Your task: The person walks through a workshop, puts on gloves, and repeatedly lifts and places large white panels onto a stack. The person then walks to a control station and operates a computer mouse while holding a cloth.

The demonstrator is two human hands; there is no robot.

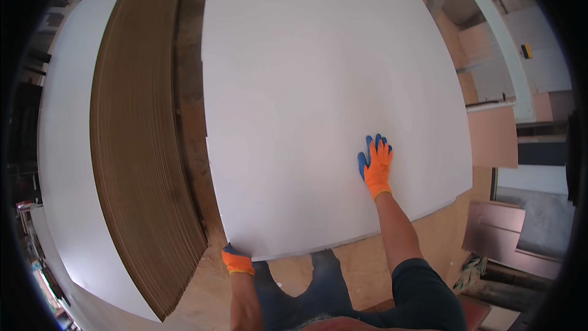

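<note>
A large white board (pixel 318 86) lies flat before me, its near edge close to my legs. My right hand (pixel 376 168), in an orange glove with blue fingertips, rests palm down on its surface, fingers spread and holding nothing. At the board's near left corner is my left hand (pixel 237 262), gloved the same way. It grips the edge there, with part of its fingers hidden. The board's edge looks slightly stepped in places, as if other sheets lie beneath it.
To the left stands a tall stack of brown-edged sheets (pixel 135 116) with a white top (pixel 67 147); a narrow gap divides it from the board. At right are a pale frame (pixel 514 43), pinkish panels (pixel 493 138) and a reddish-brown panel (pixel 493 227). Brown floor (pixel 373 276) shows near my legs.
</note>
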